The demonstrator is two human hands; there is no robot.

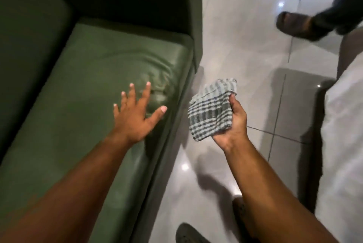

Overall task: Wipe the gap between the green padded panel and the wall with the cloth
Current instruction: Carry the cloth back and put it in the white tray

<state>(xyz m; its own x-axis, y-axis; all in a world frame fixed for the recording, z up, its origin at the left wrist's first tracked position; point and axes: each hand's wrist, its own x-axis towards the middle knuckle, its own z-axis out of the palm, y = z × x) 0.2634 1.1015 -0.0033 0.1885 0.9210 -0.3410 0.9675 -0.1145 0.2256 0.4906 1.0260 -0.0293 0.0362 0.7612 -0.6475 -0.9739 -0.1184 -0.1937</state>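
Now | left hand point(137, 119) splayed near cushion point(82, 89) edge | right hand point(233, 123) grips cloth point(211, 109) over floor point(245, 52)

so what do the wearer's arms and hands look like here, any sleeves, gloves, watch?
Both arms are bare from the frame edge to the wrists: no sleeves in view. The left hand and right hand are ungloved, with no rings, watch or bands visible. The fingers of the left hand have short, pale nails. No markings or cables show on either arm.
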